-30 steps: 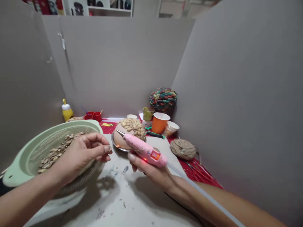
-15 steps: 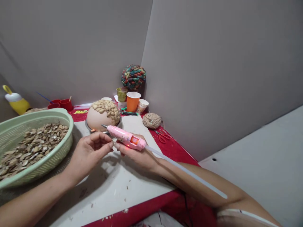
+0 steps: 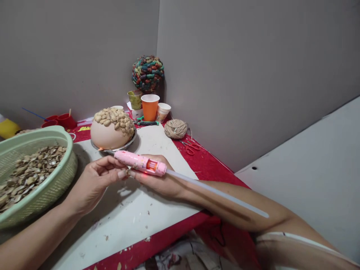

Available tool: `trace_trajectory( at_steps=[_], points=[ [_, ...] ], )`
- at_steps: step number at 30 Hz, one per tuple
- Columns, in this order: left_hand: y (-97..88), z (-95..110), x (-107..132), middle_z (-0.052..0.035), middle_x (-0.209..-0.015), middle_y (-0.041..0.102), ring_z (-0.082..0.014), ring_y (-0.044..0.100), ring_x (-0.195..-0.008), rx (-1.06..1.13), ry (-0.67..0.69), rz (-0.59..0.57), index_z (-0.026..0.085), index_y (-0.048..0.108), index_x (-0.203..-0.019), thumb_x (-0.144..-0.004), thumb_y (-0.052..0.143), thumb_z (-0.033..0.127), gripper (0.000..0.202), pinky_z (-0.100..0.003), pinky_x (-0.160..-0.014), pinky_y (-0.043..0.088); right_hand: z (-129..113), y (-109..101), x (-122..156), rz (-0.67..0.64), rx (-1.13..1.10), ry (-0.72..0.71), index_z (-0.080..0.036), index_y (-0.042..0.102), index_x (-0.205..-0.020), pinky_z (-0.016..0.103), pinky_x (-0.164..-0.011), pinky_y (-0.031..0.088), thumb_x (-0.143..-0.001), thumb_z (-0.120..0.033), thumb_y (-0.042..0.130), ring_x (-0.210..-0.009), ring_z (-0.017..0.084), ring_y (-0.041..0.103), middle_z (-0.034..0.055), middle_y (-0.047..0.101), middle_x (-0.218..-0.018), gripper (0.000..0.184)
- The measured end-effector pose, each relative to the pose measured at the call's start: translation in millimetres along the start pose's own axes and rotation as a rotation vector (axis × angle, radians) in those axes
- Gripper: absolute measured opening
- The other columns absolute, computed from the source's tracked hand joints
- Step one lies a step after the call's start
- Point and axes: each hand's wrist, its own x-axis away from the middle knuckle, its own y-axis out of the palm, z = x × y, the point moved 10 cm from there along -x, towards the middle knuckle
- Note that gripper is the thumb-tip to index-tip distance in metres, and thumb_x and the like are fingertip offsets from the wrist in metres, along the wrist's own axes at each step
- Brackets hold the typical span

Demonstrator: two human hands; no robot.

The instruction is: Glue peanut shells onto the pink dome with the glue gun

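Gripping gun [image 3: 135, 160] in right hand [image 3: 159, 182], pinching shell [image 3: 128, 173] in left hand [image 3: 92, 182] just beside; may suffer burns by brushing nozzle [image 3: 109, 152].

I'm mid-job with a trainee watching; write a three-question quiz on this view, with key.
1. Which hand grips the pink glue gun?
2. True or false: loose shells lie inside the green basket.
3. The partly covered, rounded form sits in:
A. a wooden box
B. a metal dish
C. a glass jar

Key: 1. The right hand; 2. True; 3. B.
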Motion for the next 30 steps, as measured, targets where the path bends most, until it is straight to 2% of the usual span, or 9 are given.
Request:
trace_trajectory(
  at_steps=[4,7,9,12,17,21,25,30],
  points=[
    [1.5,-2.0,-1.2,-0.0032,-0.081,0.074,-0.0137,0.066,-0.073,0.003,-0.03,-0.009,0.02,0.077,-0.082,-0.062,0.093,0.029,0.027,-0.022,-0.072,0.056,4.0,-1.2,-1.7,0.007,-0.012,0.05,-0.013,0.071,-0.108,0.027,-0.069,0.052,-0.083,-0.038,0.076,-0.078,0.015,0.06,0.0036,0.068,-0.085,0.036],
    [3.3,-7.0,-2.6,-0.0035,-0.086,0.075,-0.0133,0.066,-0.075,0.028,-0.076,-0.037,0.021,0.078,-0.092,-0.066,0.091,0.028,0.031,-0.022,-0.073,0.055,0.9,0.1,-2.5,-0.009,-0.057,0.054,-0.013,0.072,-0.114,0.024,-0.067,0.049,-0.086,-0.034,0.074,-0.073,0.012,0.059,0.0034,0.07,-0.088,0.036],
    [6.5,-10.2,-3.0,-0.0036,-0.087,0.075,-0.0132,0.065,-0.075,0.055,-0.104,-0.072,0.022,0.077,-0.1,-0.068,0.09,0.028,0.035,-0.022,-0.073,0.055,-0.1,1.9,-2.6,-0.031,-0.092,0.06,-0.013,0.073,-0.114,0.022,-0.064,0.048,-0.087,-0.032,0.072,-0.07,0.01,0.058,0.0028,0.07,-0.085,0.033],
    [11.2,-12.3,-2.9,-0.0029,-0.084,0.074,-0.0127,0.064,-0.073,0.092,-0.121,-0.112,0.023,0.077,-0.101,-0.07,0.089,0.028,0.033,-0.022,-0.071,0.055,4.2,2.8,-2.3,-0.05,-0.105,0.094,-0.013,0.075,-0.11,0.021,-0.055,0.044,-0.086,-0.035,0.073,-0.06,0.008,0.053,0.0003,0.066,-0.074,0.032],
    [13.0,-14.4,-2.7,-0.0034,-0.085,0.075,-0.0132,0.065,-0.072,0.13,-0.135,-0.101,0.022,0.076,-0.103,-0.068,0.089,0.026,0.037,-0.022,-0.07,0.056,7.2,6.0,-2.5,-0.096,-0.165,0.079,-0.02,0.068,-0.13,0.019,-0.052,0.043,-0.088,-0.037,0.071,-0.056,0.007,0.049,-0.0026,0.065,-0.072,0.045],
    [12.6,-14.3,-1.9,-0.0033,-0.085,0.074,-0.013,0.066,-0.072,0.145,-0.132,-0.085,0.021,0.074,-0.105,-0.067,0.09,0.024,0.042,-0.022,-0.07,0.056,6.5,9.4,-3.0,-0.122,-0.207,0.088,-0.021,0.064,-0.136,0.018,-0.052,0.042,-0.09,-0.034,0.069,-0.055,0.006,0.046,-0.0042,0.062,-0.07,0.049],
    [12.1,-15.1,-1.5,-0.0026,-0.084,0.072,-0.0128,0.066,-0.075,0.153,-0.139,-0.092,0.021,0.074,-0.102,-0.067,0.091,0.024,0.039,-0.022,-0.076,0.057,6.8,5.4,-4.8,-0.079,-0.197,0.098,-0.017,0.069,-0.127,0.018,-0.052,0.042,-0.086,-0.033,0.074,-0.055,0.006,0.045,-0.0048,0.058,-0.068,0.045],
    [11.7,-17.2,-4.2,-0.0028,-0.087,0.072,-0.0131,0.067,-0.078,0.163,-0.147,-0.11,0.021,0.074,-0.106,-0.068,0.09,0.022,0.041,-0.023,-0.077,0.057,8.4,-0.2,-4.3,-0.043,-0.148,0.093,-0.013,0.072,-0.101,0.019,-0.05,0.04,-0.083,-0.032,0.076,-0.053,0.006,0.045,-0.0052,0.056,-0.063,0.026]
  ],
)
